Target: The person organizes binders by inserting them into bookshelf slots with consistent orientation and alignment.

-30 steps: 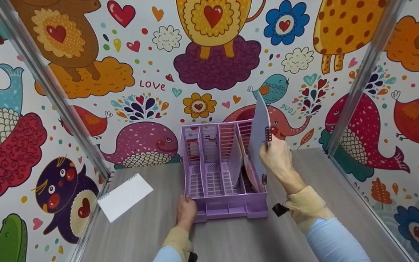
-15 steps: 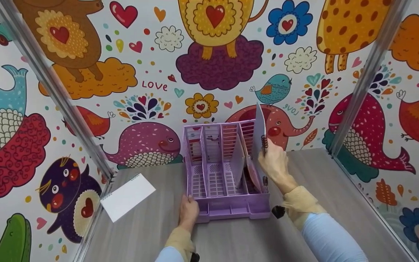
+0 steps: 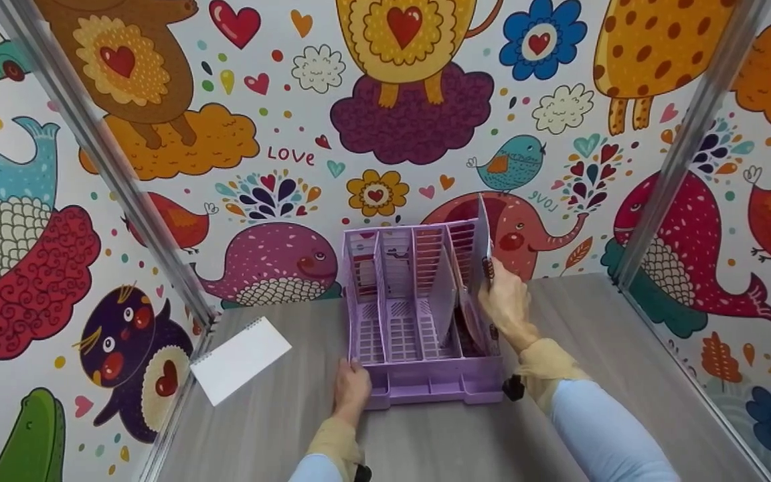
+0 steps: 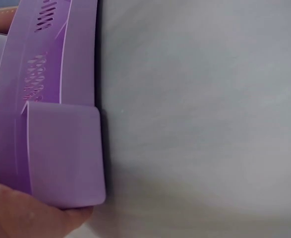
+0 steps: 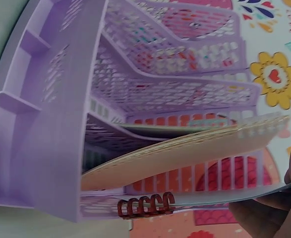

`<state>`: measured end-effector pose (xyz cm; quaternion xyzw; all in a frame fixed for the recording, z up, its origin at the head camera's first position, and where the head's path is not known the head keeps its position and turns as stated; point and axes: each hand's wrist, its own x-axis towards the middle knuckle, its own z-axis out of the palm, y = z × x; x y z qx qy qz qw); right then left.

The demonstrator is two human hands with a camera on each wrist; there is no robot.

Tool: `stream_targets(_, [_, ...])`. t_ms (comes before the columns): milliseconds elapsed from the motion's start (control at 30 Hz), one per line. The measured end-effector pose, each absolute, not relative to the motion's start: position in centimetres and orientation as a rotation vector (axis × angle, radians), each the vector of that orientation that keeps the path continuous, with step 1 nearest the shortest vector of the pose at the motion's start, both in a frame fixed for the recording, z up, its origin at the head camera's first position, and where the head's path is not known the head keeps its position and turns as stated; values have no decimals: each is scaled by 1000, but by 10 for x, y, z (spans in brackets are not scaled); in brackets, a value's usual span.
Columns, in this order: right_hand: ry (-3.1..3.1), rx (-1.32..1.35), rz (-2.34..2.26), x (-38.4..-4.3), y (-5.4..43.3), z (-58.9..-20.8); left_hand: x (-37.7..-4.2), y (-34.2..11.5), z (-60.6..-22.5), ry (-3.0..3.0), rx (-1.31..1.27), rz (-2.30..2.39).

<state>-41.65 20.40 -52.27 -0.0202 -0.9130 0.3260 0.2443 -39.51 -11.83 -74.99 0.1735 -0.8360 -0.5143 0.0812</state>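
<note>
A purple file organizer (image 3: 436, 369) with upright slots stands on the table. At its front left corner, my left hand (image 3: 352, 387) grips the edge; the left wrist view shows the thumb against this corner. My right hand (image 3: 507, 301) pinches a thin spiral notebook (image 3: 484, 227) by its outer edge, upright in the rightmost slot along the side wall. Its dark red rings (image 5: 146, 205) show in the right wrist view. Beside it in that slot leans a pinkish-covered notebook (image 5: 185, 157). One slot over, a thin grey-looking booklet (image 3: 444, 301) stands upright.
A white top-bound notepad (image 3: 241, 361) lies flat on the table to the left. The organizer's front has small low compartments (image 5: 11, 148). A wall with cartoon prints stands close behind, and metal frame posts (image 3: 687, 147) rise at both sides.
My right hand has lowered the spiral notebook deeper into the rightmost slot, and its top edge stands lower. My left hand stays on the organizer's corner. The head view has shifted slightly.
</note>
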Motion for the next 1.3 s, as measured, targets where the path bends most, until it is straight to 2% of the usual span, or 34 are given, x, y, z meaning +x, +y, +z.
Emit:
stream_targets(500, [-2560, -149, 912, -430, 213, -564, -390, -116, -749, -2490, 541, -1597])
stream_targets(733, [-2623, -92, 847, -429, 220, -578, -396, -116, -755, -2450, 476, -1520])
stream_targets(1300, [-2615, -7, 736, -439, 210, -584, -389, -116, -747, -2482, 531, -1576])
